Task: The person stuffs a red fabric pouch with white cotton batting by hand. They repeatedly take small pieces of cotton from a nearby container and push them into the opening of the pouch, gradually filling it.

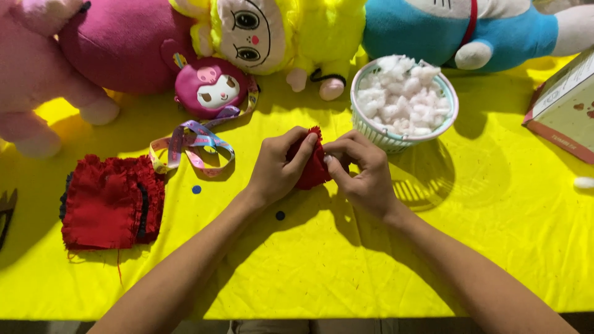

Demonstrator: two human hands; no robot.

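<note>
Head view: left hand [275, 170], right hand [362, 170] pinch red pouch [312, 167]; white-stuffing basket [403, 102] just behind.

The hands [322, 167] cover most of the red cloth piece [311, 168], so its shape is hard to tell. The top edge cuts off the blue plush toy [495, 31] and the pink plush toy [37, 68]. The cardboard box [566, 108] runs off the right edge.

pretty open on the near side, the yellow tablecloth [346, 266] is bare between the forearms and toward the front edge. back edge is walled off by plush toys [247, 37]. white basket of stuffing [405, 102] sits just beside the right hand [365, 173], tight there. left of the left hand [278, 167]: a ribbon strap [192, 145], then a stack of red fabric pieces [111, 201]. cardboard box [566, 111] blocks the far right
</note>
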